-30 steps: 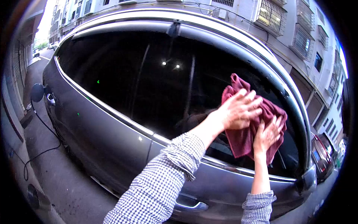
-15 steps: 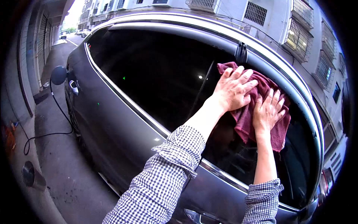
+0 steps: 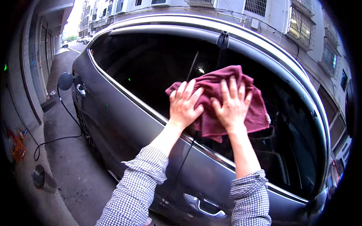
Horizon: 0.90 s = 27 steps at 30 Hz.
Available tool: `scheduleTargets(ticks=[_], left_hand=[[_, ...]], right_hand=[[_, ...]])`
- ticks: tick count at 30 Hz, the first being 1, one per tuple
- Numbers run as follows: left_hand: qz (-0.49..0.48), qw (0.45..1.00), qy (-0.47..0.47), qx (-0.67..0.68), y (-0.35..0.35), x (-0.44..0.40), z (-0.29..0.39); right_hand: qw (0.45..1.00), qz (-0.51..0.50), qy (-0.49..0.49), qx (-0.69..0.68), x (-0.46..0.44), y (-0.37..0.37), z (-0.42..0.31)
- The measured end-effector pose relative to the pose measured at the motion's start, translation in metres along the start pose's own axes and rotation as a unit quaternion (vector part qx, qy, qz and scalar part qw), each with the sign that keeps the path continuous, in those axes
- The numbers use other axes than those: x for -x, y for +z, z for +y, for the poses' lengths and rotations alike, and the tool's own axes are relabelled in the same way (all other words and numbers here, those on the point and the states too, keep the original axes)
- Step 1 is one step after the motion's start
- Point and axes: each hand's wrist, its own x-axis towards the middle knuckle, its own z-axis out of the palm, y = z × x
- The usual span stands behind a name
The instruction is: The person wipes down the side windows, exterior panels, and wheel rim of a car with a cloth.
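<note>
The biggest thing within reach is one dark grey car (image 3: 151, 132), glossy along its side, with very dark side glass (image 3: 139, 64) and a shiny strip (image 3: 145, 109) running beneath the glass. A pale building (image 3: 271, 22) with barred windows stands beyond it.

Against the glass, above the shiny strip, is one cloth (image 3: 256, 111). It is dark red, soft-looking and opaque, partly spread and partly bunched, with creases fanning out between and around the hands. Its top rises to a blunt peak, its lower edge is uneven with a thin lighter line along it, and a small pale tag (image 3: 268, 118) shows at the right edge.

Two arms reach up to it in two checked sleeves, the left sleeve (image 3: 132, 192) and the right sleeve (image 3: 250, 199), both ending on the forearms. There are two hands. The left hand (image 3: 184, 107) is open, fingers apart, and presses on the cloth's left part; whether its palm touches the glass cannot be told. The right hand (image 3: 232, 105) is open too, fingers spread flat over the middle of the cloth. Neither is closed around it.

Smaller things: one bucket (image 3: 47, 180) on the ground at the left, one round dark disc (image 3: 65, 81) standing out from the car's far end, one shiny door handle (image 3: 205, 207) below the strip, and one thin black cable (image 3: 60, 139) looping over the ground.
</note>
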Motion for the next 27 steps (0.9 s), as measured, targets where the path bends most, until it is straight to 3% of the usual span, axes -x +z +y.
scheduleTargets(ticks=[8, 15, 23, 27], left_hand=[[-0.099, 0.992, -0.060, -0.039, -0.040, 0.083, 0.030], [-0.143, 0.985, -0.081, -0.046, -0.067, 0.113, 0.125], [-0.193, 0.966, 0.126, 0.117, -0.037, 0.096, 0.203], [-0.147, 0.936, 0.268, 0.174, -0.012, 0.086, 0.224]], right_hand=[[0.985, -0.116, -0.066, -0.108, 0.098, -0.032, -0.015], [0.981, -0.147, -0.100, -0.082, 0.168, -0.075, 0.032], [0.988, -0.154, -0.001, 0.032, 0.228, -0.142, 0.134], [0.986, -0.071, 0.097, 0.113, 0.247, -0.146, 0.159]])
